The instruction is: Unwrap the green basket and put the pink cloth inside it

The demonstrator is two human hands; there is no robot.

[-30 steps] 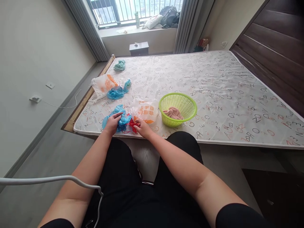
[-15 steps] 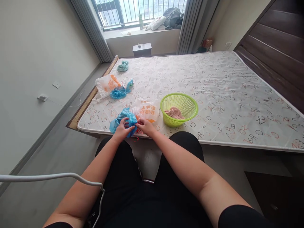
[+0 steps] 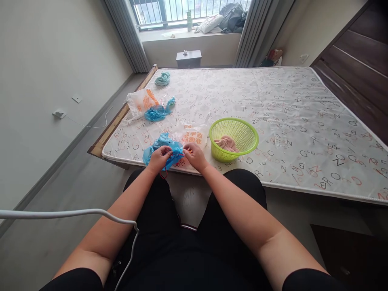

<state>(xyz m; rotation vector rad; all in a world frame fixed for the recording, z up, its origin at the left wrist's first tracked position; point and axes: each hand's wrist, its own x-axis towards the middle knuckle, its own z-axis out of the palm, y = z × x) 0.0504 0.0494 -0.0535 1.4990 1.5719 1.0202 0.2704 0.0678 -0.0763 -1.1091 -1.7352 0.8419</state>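
Note:
At the near edge of the mattress lies a crumpled blue plastic bag (image 3: 161,142). My left hand (image 3: 160,159) is closed, thumb and fingers pinching the bag's gathered part. A thin red string (image 3: 164,174) hangs below that hand, and a bit of it stretches across to my right hand (image 3: 195,157). The right fingertips are pinched together on the string, close beside the gathered plastic. Just behind lies a clear plastic bag with orange print (image 3: 192,135). To the right of my right hand stands a green mesh basket (image 3: 235,155) with a pink cloth (image 3: 226,144) inside.
On the mattress (image 3: 287,121), farther left, are another blue bag (image 3: 155,113), a white bag with orange print (image 3: 138,101) and a teal cloth (image 3: 163,79). A white cable (image 3: 91,211) crosses over my left arm. A small nightstand (image 3: 188,59) stands below the window.
My hands have drawn slightly apart, and the red string now shows between them and hangs lower under the left. The view has shifted a little to the left.

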